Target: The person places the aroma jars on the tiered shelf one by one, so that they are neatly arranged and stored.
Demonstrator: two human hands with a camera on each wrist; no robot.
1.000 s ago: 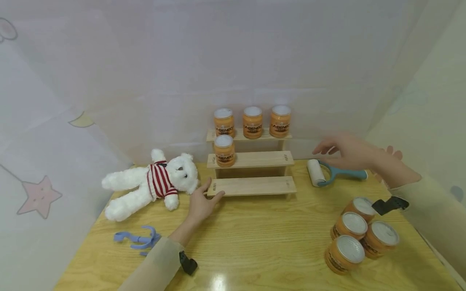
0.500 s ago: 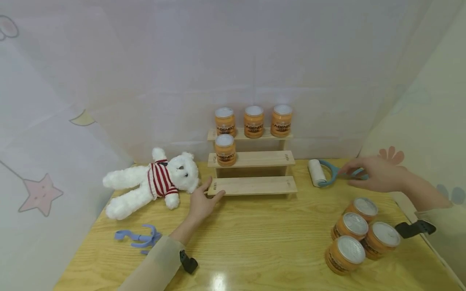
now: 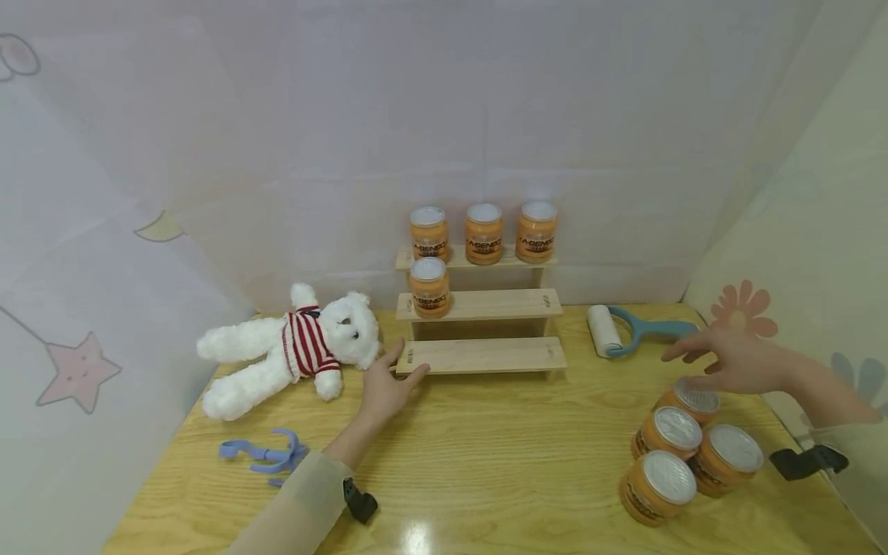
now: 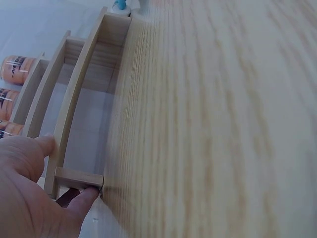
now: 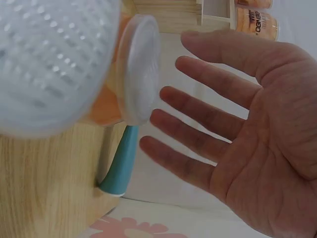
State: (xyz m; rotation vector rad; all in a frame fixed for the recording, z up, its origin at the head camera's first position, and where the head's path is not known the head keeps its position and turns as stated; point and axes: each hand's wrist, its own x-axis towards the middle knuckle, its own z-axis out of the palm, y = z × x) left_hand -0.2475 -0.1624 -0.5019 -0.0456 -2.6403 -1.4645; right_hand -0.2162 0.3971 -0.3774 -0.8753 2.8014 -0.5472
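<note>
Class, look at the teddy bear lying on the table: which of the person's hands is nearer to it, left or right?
Left. The left hand rests at the wooden rack's bottom corner, just beside the teddy bear. The right hand hovers over the jars at the table's far side.

A teddy (image 3: 291,347) lies on my desk (image 3: 486,455) at the left, a blue hook (image 3: 264,455) in front of it; a roller (image 3: 627,330) lies far right.

The right hand (image 5: 252,144) is spread open, palm showing, fingers straight and apart, holding nothing. Just off its fingertips stands an orange jar (image 5: 126,74) with a pale lid, with a blurred white lid (image 5: 49,59) beyond it. Below the fingertips runs a teal handle (image 5: 120,163).
</note>
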